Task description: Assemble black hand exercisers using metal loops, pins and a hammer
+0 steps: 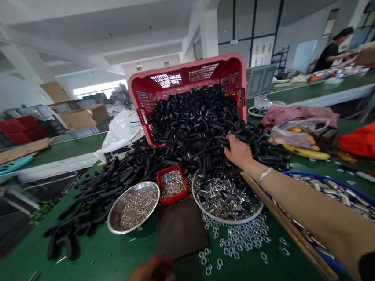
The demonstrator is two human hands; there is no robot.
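The right hand [238,152], with a thin bracelet [264,176] at the wrist, lies on the heap of curved black pieces [193,126]. Its fingers are together against them, but I can't tell from here whether it grips any. The heap spills from a tipped red basket [188,80] and spreads across a green table [56,270]. The left hand [144,279] sits low at the near edge, fingers curled, just beside a dark board [181,231]; I can't tell whether it holds anything. Along the heap's front edge stand a steel bowl [132,210] of rings, a small red tray [172,185] of silver parts, and a white bowl [226,198] of metal fittings. Loose silver rings [237,241] lie below the white bowl. Under the right forearm sits a blue tub [339,201] of metal parts, beside a wooden strip [281,220]. Further off, 1 co-worker [333,51] stands at another table.
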